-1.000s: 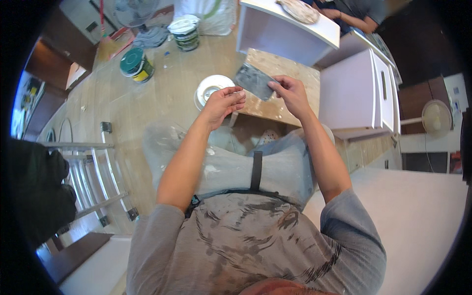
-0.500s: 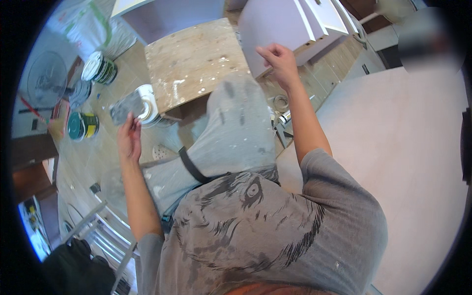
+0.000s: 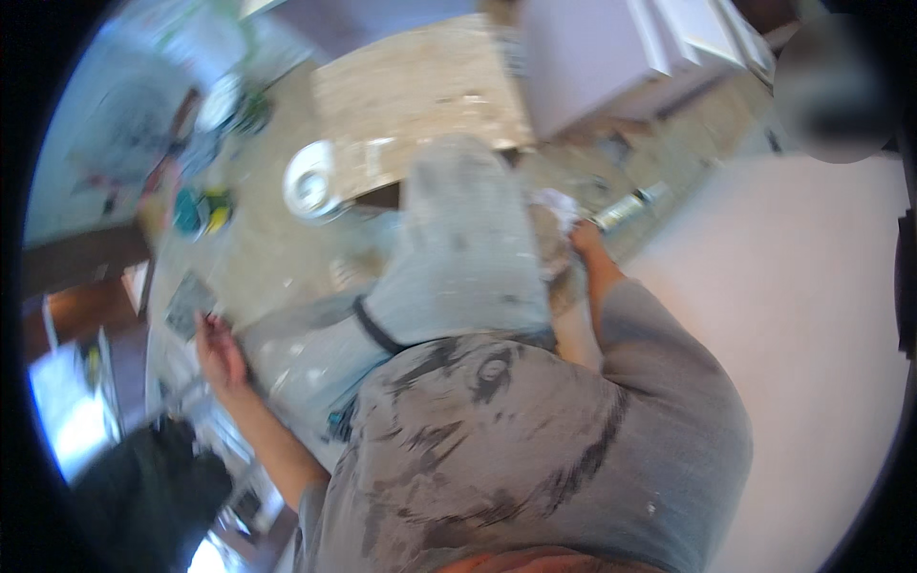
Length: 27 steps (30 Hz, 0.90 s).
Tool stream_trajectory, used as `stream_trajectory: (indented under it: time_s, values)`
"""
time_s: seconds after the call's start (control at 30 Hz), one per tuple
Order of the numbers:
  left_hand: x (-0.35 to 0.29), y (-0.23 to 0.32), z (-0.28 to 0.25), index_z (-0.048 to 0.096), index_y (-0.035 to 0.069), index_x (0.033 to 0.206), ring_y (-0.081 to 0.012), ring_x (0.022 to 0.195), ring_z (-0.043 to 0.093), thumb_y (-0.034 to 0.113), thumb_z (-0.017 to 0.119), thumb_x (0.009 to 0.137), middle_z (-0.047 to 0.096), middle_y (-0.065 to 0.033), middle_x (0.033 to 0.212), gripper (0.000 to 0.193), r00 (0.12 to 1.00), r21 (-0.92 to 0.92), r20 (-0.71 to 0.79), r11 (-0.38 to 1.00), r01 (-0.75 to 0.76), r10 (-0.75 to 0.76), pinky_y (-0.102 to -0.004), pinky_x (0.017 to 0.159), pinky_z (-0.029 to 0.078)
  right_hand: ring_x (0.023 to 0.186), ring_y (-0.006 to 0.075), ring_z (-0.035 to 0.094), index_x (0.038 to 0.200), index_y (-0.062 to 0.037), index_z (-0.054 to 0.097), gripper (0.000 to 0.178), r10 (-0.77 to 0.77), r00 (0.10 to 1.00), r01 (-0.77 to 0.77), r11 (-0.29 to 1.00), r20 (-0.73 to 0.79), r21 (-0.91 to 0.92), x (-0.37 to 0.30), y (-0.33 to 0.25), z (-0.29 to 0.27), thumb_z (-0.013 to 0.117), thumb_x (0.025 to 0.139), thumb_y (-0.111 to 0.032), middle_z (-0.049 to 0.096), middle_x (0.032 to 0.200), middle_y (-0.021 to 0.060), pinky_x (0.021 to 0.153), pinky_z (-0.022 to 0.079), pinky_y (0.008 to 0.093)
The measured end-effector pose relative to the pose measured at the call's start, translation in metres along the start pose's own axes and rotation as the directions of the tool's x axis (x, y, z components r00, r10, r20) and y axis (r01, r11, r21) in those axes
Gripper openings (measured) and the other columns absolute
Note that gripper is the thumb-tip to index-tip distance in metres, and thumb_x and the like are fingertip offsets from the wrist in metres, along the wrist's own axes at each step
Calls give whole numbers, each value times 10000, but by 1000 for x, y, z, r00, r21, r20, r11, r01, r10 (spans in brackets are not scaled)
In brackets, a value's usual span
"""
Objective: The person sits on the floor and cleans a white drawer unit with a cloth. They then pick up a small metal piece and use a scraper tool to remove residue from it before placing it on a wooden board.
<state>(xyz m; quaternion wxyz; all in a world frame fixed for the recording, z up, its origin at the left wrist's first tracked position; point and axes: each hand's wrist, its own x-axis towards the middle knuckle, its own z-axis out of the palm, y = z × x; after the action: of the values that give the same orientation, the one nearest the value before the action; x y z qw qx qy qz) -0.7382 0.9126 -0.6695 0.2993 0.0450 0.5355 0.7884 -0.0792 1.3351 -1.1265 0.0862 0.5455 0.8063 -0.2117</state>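
Out to the left, my left hand (image 3: 220, 355) pinches the near edge of a thin grey square piece (image 3: 189, 304), which looks like a sanding sheet or pad. My right hand (image 3: 586, 239) reaches down low past my right knee. Its fingers are blurred, so I cannot see whether they grip anything. Close by them lie a sealant-type tube (image 3: 626, 210) on the floor and a crumpled whitish thing (image 3: 554, 202), with a tan shape below it that I cannot make out.
A paint-spotted wooden board (image 3: 420, 100) is in front of my knee, a white bucket (image 3: 310, 181) at its left. A teal-and-yellow can (image 3: 201, 212) stands farther left. Pale cabinet panels (image 3: 597, 62) rise beyond, and a broad pale pink panel (image 3: 764, 334) fills the right.
My left hand has swung back and left with the grey piece, away from the bucket. My right hand has dropped from beside the cabinet toward the floor near the tube. The view has shifted.
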Motion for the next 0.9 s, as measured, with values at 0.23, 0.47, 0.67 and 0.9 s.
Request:
stream_trajectory:
  time_s: [0.23,0.47,0.67,0.9]
  values:
    - [-55,6,9,678,19,986,-178,894,647,105,645,970,691,-84,961,94,955,-73,-66,953,-294,289,-330,861,542,1000,330,626,1174,-112,695,412,-173,983,164,980,68,117,26,-23,-24,716,785,-245,662,1083,166,864,491,479]
    - [-67,-11,19,695,38,946,-142,823,668,164,700,953,696,-52,896,127,962,-253,-104,929,-270,251,-281,771,558,964,285,602,1263,-97,625,484,-78,996,50,876,39,480,28,-143,-100,725,796,-177,641,1051,133,857,478,431]
    - [-60,-18,33,693,74,996,-121,829,666,170,688,964,697,-21,905,102,969,-368,21,903,-221,246,-276,786,557,933,246,581,1339,-84,565,560,-176,984,155,758,-30,634,-30,-258,-231,733,805,-118,623,1023,105,850,467,389]
    - [-44,-21,43,690,101,1020,-105,845,663,165,673,974,700,6,944,81,953,-422,118,883,-207,280,-272,802,554,897,201,557,1427,-69,494,659,-351,923,342,570,-155,747,-113,-336,-455,741,816,-50,602,991,72,843,454,340]
